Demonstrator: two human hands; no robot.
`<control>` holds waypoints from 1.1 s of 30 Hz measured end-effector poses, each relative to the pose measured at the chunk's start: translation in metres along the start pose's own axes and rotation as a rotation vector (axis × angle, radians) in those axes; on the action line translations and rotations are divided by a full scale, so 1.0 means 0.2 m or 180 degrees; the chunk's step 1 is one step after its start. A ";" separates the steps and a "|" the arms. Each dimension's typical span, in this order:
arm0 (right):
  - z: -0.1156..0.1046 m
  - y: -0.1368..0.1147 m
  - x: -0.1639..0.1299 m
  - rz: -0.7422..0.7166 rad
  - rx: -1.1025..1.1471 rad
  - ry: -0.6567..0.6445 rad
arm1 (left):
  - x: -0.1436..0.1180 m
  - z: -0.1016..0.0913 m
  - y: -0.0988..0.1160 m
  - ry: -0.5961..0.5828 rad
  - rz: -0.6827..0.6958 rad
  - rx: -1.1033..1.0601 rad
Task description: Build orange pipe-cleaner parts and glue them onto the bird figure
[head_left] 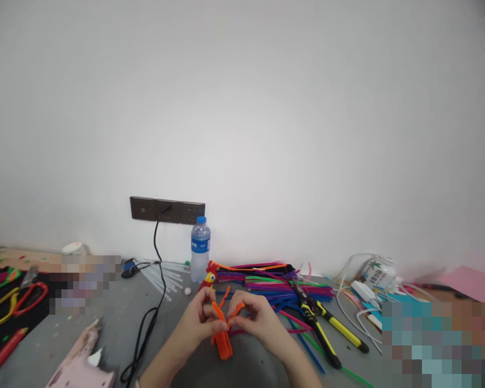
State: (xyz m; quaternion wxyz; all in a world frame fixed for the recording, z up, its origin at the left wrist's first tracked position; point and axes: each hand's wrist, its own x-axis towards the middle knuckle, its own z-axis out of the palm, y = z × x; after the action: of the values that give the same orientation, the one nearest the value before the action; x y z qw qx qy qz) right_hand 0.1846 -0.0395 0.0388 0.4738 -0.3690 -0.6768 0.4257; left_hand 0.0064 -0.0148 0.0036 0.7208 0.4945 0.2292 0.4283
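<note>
Pinching an orange pipe-cleaner figure [223, 331] between both hands, right in front of the water bottle [200, 249] on the grey bench [117, 318]. Left hand [200, 319] has fingertips closed on the top of the figure from the left, right hand [254, 318] is nipping one of the thin orange strands sticking out the other side, so both are closed on it and nearly touching each other. The bundled fuzzy body hangs down below the fingers, with two loose ends poking upward toward the bottle.

Just right of the bottle there's a big pile of pipe cleaners [267, 283] in purple, green, blue, pink, with a little red and yellow bird-looking figure [208, 277] at its near-left end. Further right of that pile lie yellow-and-black pliers [327, 328]. Behind the bottle a dark socket strip [167, 210] sits on the wall, and its black cable [149, 318] runs down across the bench left of the bottle. Clear glue sticks [161, 277] lie just left of the bottle, and a pink glue gun [81, 358] is well left, near the front edge.
</note>
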 end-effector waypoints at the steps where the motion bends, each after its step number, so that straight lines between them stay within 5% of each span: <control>1: 0.00 -0.01 0.00 0.0051 0.0044 -0.0095 | 0.00 0.00 0.00 -0.0093 -0.0056 0.0051; 13: 0.00 0.01 -0.03 0.0628 0.0676 -0.0722 | -0.03 -0.01 0.00 -0.0466 -0.0552 0.0238; 22: 0.04 0.11 0.05 0.0360 0.1087 0.0483 | 0.00 0.02 -0.01 0.0135 0.0182 0.1317; 28: 0.09 0.14 0.07 0.0221 0.1329 0.0618 | -0.02 0.04 -0.01 0.0606 0.0882 0.2438; 33: 0.11 0.15 0.07 0.0237 0.1626 0.0582 | -0.05 0.04 0.00 0.0610 0.1218 0.2711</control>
State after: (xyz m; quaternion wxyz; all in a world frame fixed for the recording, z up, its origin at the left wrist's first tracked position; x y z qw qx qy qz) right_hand 0.1634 -0.0216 0.0121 0.5947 -0.2991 -0.4879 0.5646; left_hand 0.0077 -0.0268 0.0061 0.3377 0.7376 0.3546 0.4650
